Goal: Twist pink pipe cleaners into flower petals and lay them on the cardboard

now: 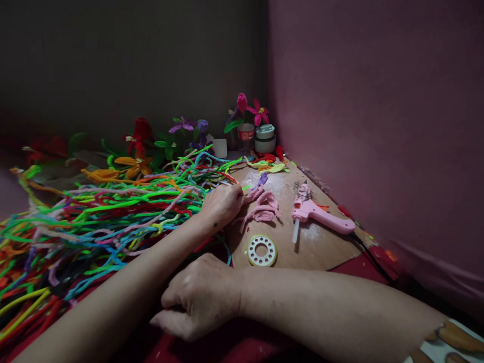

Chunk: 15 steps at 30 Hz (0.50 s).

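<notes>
My left hand reaches forward to the edge of a big heap of coloured pipe cleaners. Its fingers are curled down beside a small bunch of pink pipe cleaner pieces; what they grip is hidden. My right hand rests low in front, crossed toward the left, with fingers curled in a loose fist on the red cloth. I see nothing in it.
A pink glue gun lies on the wooden board, its cord running right. A white ring-shaped tape roll lies near the board's front. Finished pipe-cleaner flowers and small jars stand at the back corner by the pink wall.
</notes>
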{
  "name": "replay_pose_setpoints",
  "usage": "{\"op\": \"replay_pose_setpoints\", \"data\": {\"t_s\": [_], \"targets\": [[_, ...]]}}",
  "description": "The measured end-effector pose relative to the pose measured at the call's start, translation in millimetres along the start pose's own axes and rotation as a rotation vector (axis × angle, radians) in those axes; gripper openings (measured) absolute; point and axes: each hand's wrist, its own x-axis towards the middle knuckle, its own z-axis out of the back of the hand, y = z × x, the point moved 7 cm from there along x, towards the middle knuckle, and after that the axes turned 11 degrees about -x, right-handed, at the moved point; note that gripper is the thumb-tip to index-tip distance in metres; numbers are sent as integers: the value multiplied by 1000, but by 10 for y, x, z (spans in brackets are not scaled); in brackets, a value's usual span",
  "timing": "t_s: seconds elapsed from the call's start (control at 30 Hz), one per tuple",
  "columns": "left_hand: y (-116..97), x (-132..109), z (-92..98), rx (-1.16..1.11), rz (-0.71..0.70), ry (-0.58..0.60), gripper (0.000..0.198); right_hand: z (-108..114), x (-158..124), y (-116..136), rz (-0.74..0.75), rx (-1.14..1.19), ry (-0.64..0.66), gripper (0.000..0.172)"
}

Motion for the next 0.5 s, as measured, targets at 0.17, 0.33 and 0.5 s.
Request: {"op": "replay_pose_setpoints", "data": {"t_s": [0.17, 0.33, 0.5], "targets": [[-61, -119, 231, -161, -68, -96, 31, -17, 0, 5, 8, 1, 14, 33], [55, -433, 432, -253, -88, -115, 25, -18, -14, 9, 7, 1, -12, 33], [514, -846, 660, -266, 53, -197, 27, 22, -53, 30, 36, 11, -132, 31]]}}
